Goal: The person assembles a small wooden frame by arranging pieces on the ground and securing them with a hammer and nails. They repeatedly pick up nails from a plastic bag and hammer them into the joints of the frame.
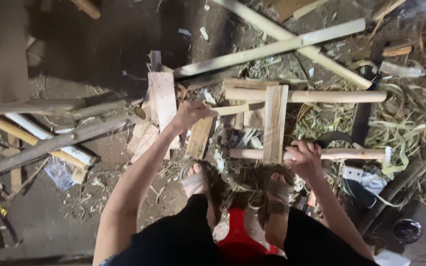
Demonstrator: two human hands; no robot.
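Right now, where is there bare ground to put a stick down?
The dark bare dirt above the flat board is free, and so is the ground beside the left arm. It is crowded around the left hand and right hand, where the wooden frame, chips and shavings pile up.

Slat (275, 123) & poles (321, 96): pale raw wood, matt, rough.

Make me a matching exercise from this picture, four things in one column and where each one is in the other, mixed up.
Things:
1. left hand
2. right hand
3. red stool
4. flat wooden slat

Places:
A. between the person's legs
B. lying across two round poles
C. gripping a thin stick
D. on the nearer round pole

Pairs: 1-C, 2-D, 3-A, 4-B
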